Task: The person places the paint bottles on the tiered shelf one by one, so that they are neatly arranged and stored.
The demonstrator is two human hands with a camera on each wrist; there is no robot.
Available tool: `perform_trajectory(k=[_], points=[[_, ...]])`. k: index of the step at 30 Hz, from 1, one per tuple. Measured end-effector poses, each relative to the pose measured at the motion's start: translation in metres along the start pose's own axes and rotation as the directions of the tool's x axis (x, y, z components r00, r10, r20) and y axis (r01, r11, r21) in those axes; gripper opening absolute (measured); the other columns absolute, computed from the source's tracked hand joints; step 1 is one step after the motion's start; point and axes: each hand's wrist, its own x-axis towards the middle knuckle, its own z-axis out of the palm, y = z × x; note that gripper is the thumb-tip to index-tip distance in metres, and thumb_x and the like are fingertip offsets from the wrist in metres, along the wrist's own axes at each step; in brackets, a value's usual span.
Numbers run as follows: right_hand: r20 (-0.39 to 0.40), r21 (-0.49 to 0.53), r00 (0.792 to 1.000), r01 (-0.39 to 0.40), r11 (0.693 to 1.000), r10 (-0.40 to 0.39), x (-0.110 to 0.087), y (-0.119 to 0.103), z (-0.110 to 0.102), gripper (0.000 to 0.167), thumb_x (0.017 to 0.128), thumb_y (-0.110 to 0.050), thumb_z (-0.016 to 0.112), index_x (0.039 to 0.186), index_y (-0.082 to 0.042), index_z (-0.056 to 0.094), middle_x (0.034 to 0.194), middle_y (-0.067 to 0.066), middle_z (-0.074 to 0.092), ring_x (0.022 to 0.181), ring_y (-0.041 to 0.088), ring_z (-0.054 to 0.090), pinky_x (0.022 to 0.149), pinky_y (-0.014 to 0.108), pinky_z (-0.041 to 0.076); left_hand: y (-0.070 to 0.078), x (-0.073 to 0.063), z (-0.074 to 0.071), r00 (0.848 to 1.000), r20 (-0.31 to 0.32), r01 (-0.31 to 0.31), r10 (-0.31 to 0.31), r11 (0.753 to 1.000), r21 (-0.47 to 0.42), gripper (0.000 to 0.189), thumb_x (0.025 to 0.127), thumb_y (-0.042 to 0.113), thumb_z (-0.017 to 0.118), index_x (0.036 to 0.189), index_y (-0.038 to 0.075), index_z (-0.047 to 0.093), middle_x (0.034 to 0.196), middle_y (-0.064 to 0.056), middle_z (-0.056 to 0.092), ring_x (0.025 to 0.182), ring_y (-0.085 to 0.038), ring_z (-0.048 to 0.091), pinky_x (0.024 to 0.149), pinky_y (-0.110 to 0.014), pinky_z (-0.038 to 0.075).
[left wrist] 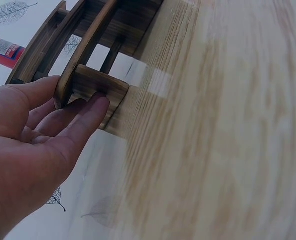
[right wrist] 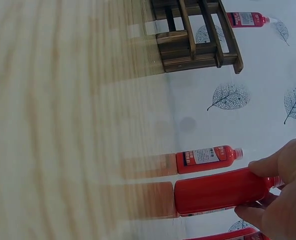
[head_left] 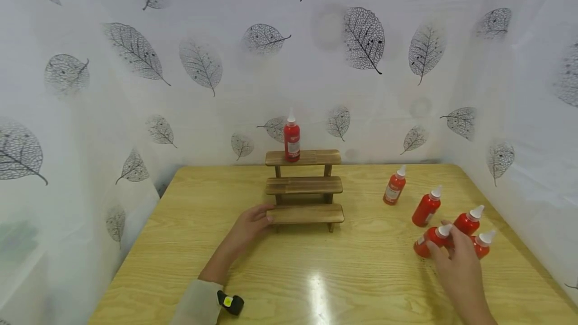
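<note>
A small three-step wooden stand (head_left: 304,213) stands on the table, with a red bottle (head_left: 292,142) upright on its top step. At the left end of the lowest step, my left hand (head_left: 251,223) grips the board; the left wrist view shows the thumb on one side of the step board (left wrist: 83,55) and fingers on the other. Over at the right, my right hand (head_left: 460,260) holds a red squeeze bottle (head_left: 426,245) with a white nozzle cap by its upper end. Thumb and fingers close round the bottle (right wrist: 217,192) near its neck in the right wrist view.
More red bottles stand on the right of the table: one farthest back (head_left: 394,188), one in front of it (head_left: 426,209), and others (head_left: 467,222) close beside my right hand. A white leaf-print curtain (head_left: 311,64) surrounds the wooden tabletop (head_left: 217,189).
</note>
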Motion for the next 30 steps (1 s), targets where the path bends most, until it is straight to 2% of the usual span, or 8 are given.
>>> perform_trajectory(k=[9, 12, 15, 18, 20, 22, 25, 30], points=[[0.035, -0.037, 0.997, 0.067, 0.997, -0.065, 0.004, 0.001, 0.004, 0.068, 0.102, -0.028, 0.061, 0.156, 0.000, 0.029, 0.149, 0.031, 0.045, 0.127, 0.054, 0.052, 0.096, 0.059, 0.046, -0.001, -0.001, -0.001, 1.000, -0.011, 0.011, -0.011, 1.000, -0.016, 0.050, 0.103, 0.024, 0.060, 0.148, 0.006, 0.047, 0.157, -0.019, 0.039, 0.141, -0.038, 0.045, 0.110, -0.043, 0.049], [0.010, -0.007, 0.999, 0.033, 0.999, -0.033, 0.005, -0.002, 0.004, 0.075, 0.101, -0.037, 0.062, 0.156, -0.001, 0.026, 0.148, 0.031, 0.047, 0.127, 0.051, 0.053, 0.098, 0.062, 0.046, 0.000, -0.002, 0.000, 1.000, -0.015, 0.014, -0.014, 1.000, -0.008, 0.050, 0.102, 0.025, 0.061, 0.148, 0.008, 0.048, 0.157, -0.017, 0.041, 0.142, -0.036, 0.045, 0.112, -0.043, 0.048], [-0.024, 0.041, 1.000, -0.005, 0.999, 0.006, 0.007, -0.010, 0.003, 0.079, 0.099, -0.043, 0.063, 0.155, -0.002, 0.027, 0.147, 0.030, 0.049, 0.127, 0.048, 0.053, 0.098, 0.058, 0.050, 0.000, -0.002, 0.000, 1.000, -0.016, 0.016, -0.016, 1.000, -0.016, 0.049, 0.102, 0.026, 0.061, 0.147, 0.010, 0.049, 0.157, -0.016, 0.041, 0.143, -0.035, 0.043, 0.114, -0.045, 0.046], [-0.057, 0.095, 0.998, 0.015, 0.995, -0.010, 0.011, -0.023, 0.001, 0.077, 0.097, -0.041, 0.066, 0.154, -0.002, 0.030, 0.145, 0.028, 0.052, 0.126, 0.046, 0.056, 0.090, 0.030, 0.060, 0.001, -0.001, 0.001, 1.000, -0.016, 0.018, -0.018, 1.000, -0.020, 0.048, 0.102, 0.026, 0.060, 0.147, 0.011, 0.050, 0.157, -0.015, 0.041, 0.144, -0.035, 0.042, 0.115, -0.047, 0.044], [-0.081, 0.118, 0.995, 0.065, 0.991, -0.055, 0.014, -0.033, -0.001, 0.075, 0.097, -0.038, 0.068, 0.152, -0.002, 0.033, 0.143, 0.027, 0.054, 0.123, 0.039, 0.060, 0.080, 0.010, 0.057, 0.000, -0.002, 0.001, 1.000, -0.019, 0.012, -0.012, 1.000, -0.006, 0.048, 0.103, 0.026, 0.060, 0.147, 0.010, 0.050, 0.158, -0.017, 0.040, 0.145, -0.037, 0.040, 0.116, -0.050, 0.042], [-0.106, 0.135, 0.989, 0.122, 0.983, -0.108, 0.017, -0.043, -0.002, 0.071, 0.096, -0.034, 0.069, 0.151, -0.003, 0.036, 0.141, 0.025, 0.057, 0.118, 0.030, 0.063, 0.075, -0.002, 0.047, 0.000, -0.003, 0.001, 1.000, -0.021, 0.015, -0.016, 1.000, -0.001, 0.048, 0.103, 0.027, 0.060, 0.146, 0.011, 0.050, 0.158, -0.016, 0.039, 0.146, -0.037, 0.038, 0.117, -0.051, 0.040], [-0.102, 0.156, 0.981, 0.180, 0.971, -0.166, 0.024, -0.059, -0.003, 0.071, 0.096, -0.034, 0.069, 0.152, -0.004, 0.035, 0.143, 0.023, 0.056, 0.119, 0.029, 0.063, 0.076, -0.002, 0.047, -0.001, -0.003, 0.001, 1.000, -0.015, 0.010, -0.010, 1.000, -0.004, 0.048, 0.103, 0.027, 0.060, 0.147, 0.011, 0.050, 0.160, -0.016, 0.037, 0.147, -0.037, 0.036, 0.118, -0.052, 0.038], [-0.055, 0.217, 0.969, 0.249, 0.944, -0.242, 0.039, -0.087, 0.002, 0.072, 0.098, -0.038, 0.066, 0.154, -0.008, 0.032, 0.147, 0.019, 0.054, 0.125, 0.042, 0.059, 0.081, 0.009, 0.055, -0.002, -0.002, 0.000, 1.000, -0.009, 0.009, -0.010, 0.999, -0.031, 0.048, 0.103, 0.026, 0.060, 0.147, 0.012, 0.049, 0.160, -0.015, 0.036, 0.147, -0.035, 0.037, 0.116, -0.047, 0.043]])
